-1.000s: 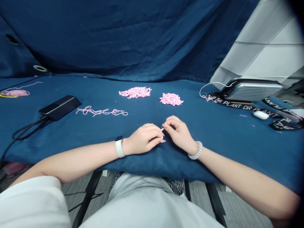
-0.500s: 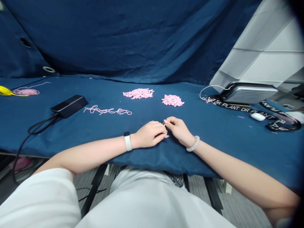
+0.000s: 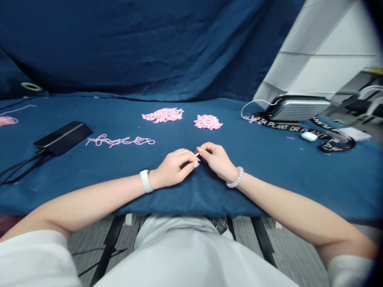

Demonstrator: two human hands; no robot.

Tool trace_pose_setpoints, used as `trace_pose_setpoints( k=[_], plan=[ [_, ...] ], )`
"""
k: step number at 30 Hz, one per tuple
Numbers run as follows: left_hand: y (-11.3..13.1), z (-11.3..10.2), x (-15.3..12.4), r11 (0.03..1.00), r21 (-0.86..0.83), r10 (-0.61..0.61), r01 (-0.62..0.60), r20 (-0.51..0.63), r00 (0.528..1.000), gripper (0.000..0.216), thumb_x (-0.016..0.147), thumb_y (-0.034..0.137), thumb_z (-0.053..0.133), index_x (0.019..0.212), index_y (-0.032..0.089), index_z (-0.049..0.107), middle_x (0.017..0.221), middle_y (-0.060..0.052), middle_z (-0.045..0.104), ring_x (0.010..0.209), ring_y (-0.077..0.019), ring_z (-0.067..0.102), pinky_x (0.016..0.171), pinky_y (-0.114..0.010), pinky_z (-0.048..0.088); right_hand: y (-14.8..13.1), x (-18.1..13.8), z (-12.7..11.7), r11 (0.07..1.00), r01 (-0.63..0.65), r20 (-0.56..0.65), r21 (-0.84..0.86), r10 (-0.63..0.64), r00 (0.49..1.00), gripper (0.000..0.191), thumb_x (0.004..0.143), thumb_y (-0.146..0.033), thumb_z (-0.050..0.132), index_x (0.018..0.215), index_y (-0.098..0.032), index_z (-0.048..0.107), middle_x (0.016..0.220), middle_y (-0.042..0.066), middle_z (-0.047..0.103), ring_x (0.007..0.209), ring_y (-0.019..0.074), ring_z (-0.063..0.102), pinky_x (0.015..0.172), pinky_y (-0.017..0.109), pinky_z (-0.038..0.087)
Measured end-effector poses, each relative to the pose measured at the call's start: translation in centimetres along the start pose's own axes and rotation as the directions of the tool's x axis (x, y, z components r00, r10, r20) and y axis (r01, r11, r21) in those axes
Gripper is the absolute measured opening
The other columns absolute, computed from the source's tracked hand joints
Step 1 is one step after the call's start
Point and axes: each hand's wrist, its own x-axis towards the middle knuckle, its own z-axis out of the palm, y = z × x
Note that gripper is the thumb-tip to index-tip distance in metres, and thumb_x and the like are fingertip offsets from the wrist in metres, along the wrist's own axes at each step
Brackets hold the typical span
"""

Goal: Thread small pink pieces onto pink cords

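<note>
My left hand (image 3: 173, 169) and my right hand (image 3: 217, 160) rest together on the blue cloth (image 3: 269, 167) near the table's front edge. Their fingertips meet in a pinch around a tiny pink piece (image 3: 197, 153), too small to name. The left wrist wears a white band, the right a pale coiled bracelet. Beyond the hands lie two heaps of small pink bits, a wider one (image 3: 163, 114) and a rounder one (image 3: 208, 122). A tangle of pink string (image 3: 119, 141) lies to the left.
A black flat device (image 3: 62, 138) with cables sits at the left. At the right are a silver ribbed case (image 3: 297, 108), a black printed lanyard (image 3: 299, 128) and a small white case (image 3: 309, 136). More pink string (image 3: 7, 119) lies far left. Blue cloth hangs behind.
The hands stay pinched together at the same spot on the cloth. The camera view has shifted a little, sliding the scene left.
</note>
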Motion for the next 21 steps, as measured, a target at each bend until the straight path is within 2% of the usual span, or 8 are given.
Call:
trace_pose_setpoints(
  k=[6, 9, 11, 14, 15, 17, 19, 21],
  plan=[
    [0.4, -0.3, -0.3, 0.995, -0.019, 0.1, -0.1, -0.017, 0.995, 0.006, 0.081, 0.013, 0.055, 0.083, 0.017, 0.059, 0.092, -0.008, 0.067, 0.089, -0.0168, 0.061, 0.083, -0.035, 0.047, -0.9, -0.6, -1.0, 0.988, 0.153, -0.05, -0.028, -0.154, 0.987, 0.022, 0.084, -0.03, 0.053, 0.067, -0.016, 0.058, 0.076, 0.002, 0.055, 0.069, 0.0127, 0.05, 0.067, 0.026, 0.04],
    [0.7, -0.2, -0.6, 0.981, -0.184, -0.081, 0.064, -0.088, 0.993, 0.011, 0.083, 0.021, 0.054, 0.073, 0.016, 0.055, 0.092, -0.008, 0.064, 0.089, -0.0166, 0.059, 0.084, -0.035, 0.046, -1.2, -1.0, -0.8, 0.969, 0.247, -0.054, -0.021, -0.248, 0.967, 0.022, 0.085, -0.03, 0.053, 0.067, -0.017, 0.056, 0.077, 0.002, 0.055, 0.072, 0.0133, 0.052, 0.07, 0.027, 0.041],
    [0.6, 0.2, -0.6, 0.861, -0.446, -0.343, 0.244, -0.156, 0.926, 0.019, 0.087, 0.029, 0.05, 0.072, 0.016, 0.049, 0.094, -0.007, 0.061, 0.091, -0.017, 0.06, 0.085, -0.036, 0.047, -1.3, -1.2, -0.6, 0.956, 0.291, -0.06, -0.022, -0.292, 0.955, 0.023, 0.085, -0.03, 0.054, 0.066, -0.017, 0.055, 0.077, 0.002, 0.055, 0.074, 0.0137, 0.052, 0.072, 0.027, 0.041],
    [0.5, 0.8, -0.5, 0.49, -0.796, -0.662, 0.354, -0.076, 0.745, 0.018, 0.087, 0.036, 0.049, 0.084, 0.018, 0.045, 0.106, -0.006, 0.059, 0.094, -0.0173, 0.062, 0.084, -0.039, 0.05, -1.0, -1.3, -0.4, 0.951, 0.308, -0.046, -0.01, -0.308, 0.95, 0.022, 0.085, -0.028, 0.054, 0.065, -0.017, 0.056, 0.077, 0.002, 0.055, 0.074, 0.0133, 0.053, 0.073, 0.027, 0.042],
    [0.5, 1.0, -0.4, 0.386, -0.847, -0.704, 0.365, -0.014, 0.71, 0.019, 0.086, 0.037, 0.051, 0.088, 0.019, 0.045, 0.11, -0.006, 0.058, 0.094, -0.0172, 0.063, 0.083, -0.039, 0.05, -0.9, -1.2, -0.3, 0.951, 0.309, -0.035, -0.005, -0.309, 0.951, 0.021, 0.085, -0.026, 0.055, 0.066, -0.017, 0.057, 0.077, 0.002, 0.055, 0.074, 0.013, 0.052, 0.074, 0.027, 0.042],
    [0.5, 1.2, -0.2, 0.261, -0.875, -0.72, 0.406, 0.103, 0.686, 0.026, 0.082, 0.038, 0.058, 0.097, 0.02, 0.047, 0.109, -0.006, 0.06, 0.091, -0.0166, 0.064, 0.081, -0.036, 0.051, -0.6, -1.2, -0.2, 0.953, 0.303, -0.027, 0.003, -0.303, 0.953, 0.019, 0.084, -0.024, 0.056, 0.067, -0.017, 0.059, 0.076, 0.002, 0.054, 0.074, 0.0125, 0.052, 0.074, 0.027, 0.042],
    [0.6, 1.3, -0.1, 0.229, -0.838, -0.7, 0.496, 0.212, 0.682, 0.033, 0.078, 0.035, 0.064, 0.104, 0.017, 0.051, 0.096, -0.006, 0.065, 0.085, -0.0159, 0.065, 0.078, -0.032, 0.051, -0.3, -1.1, 0.0, 0.957, 0.29, -0.031, 0.012, -0.29, 0.957, 0.017, 0.083, -0.022, 0.057, 0.068, -0.016, 0.061, 0.076, 0.002, 0.053, 0.075, 0.0122, 0.052, 0.074, 0.027, 0.042],
    [0.7, 1.3, 0.0, 0.246, -0.768, -0.683, 0.591, 0.295, 0.668, 0.033, 0.077, 0.032, 0.066, 0.102, 0.014, 0.056, 0.083, -0.005, 0.067, 0.076, -0.0142, 0.066, 0.071, -0.026, 0.051, -0.2, -1.1, 0.1, 0.961, 0.276, -0.032, 0.023, -0.275, 0.961, 0.015, 0.082, -0.02, 0.058, 0.069, -0.016, 0.062, 0.076, 0.001, 0.052, 0.076, 0.0122, 0.051, 0.074, 0.026, 0.042]
  ],
)
